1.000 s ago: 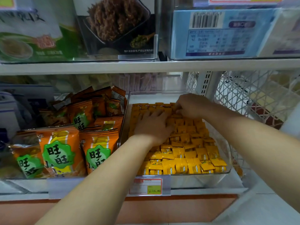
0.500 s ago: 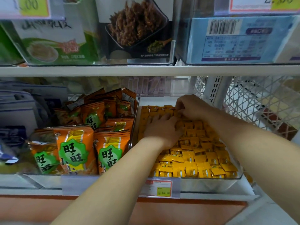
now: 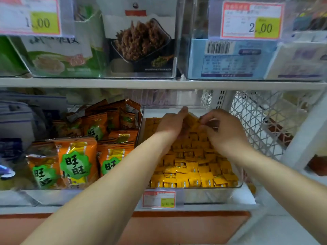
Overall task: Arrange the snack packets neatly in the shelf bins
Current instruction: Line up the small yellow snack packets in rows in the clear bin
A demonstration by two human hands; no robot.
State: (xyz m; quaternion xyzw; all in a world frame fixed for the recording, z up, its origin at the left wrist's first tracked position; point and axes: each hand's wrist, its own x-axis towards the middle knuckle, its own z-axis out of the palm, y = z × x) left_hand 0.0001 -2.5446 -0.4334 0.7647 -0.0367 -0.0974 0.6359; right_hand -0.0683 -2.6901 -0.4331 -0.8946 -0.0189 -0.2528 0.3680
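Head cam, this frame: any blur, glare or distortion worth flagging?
Head view: far-left packages are smeared and soft. The white upright leans, which is wide-angle distortion. The clear bin front shows hazy reflections. The yellow packets are bright and sharp in front, but dimmer at the back under the shelf, where the left hand and right hand are. The price tag is soft but readable.

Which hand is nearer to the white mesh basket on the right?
Right. The right hand is at the back of the yellow packets, just left of the white mesh basket; the left hand is beside it, farther left across the clear bin.
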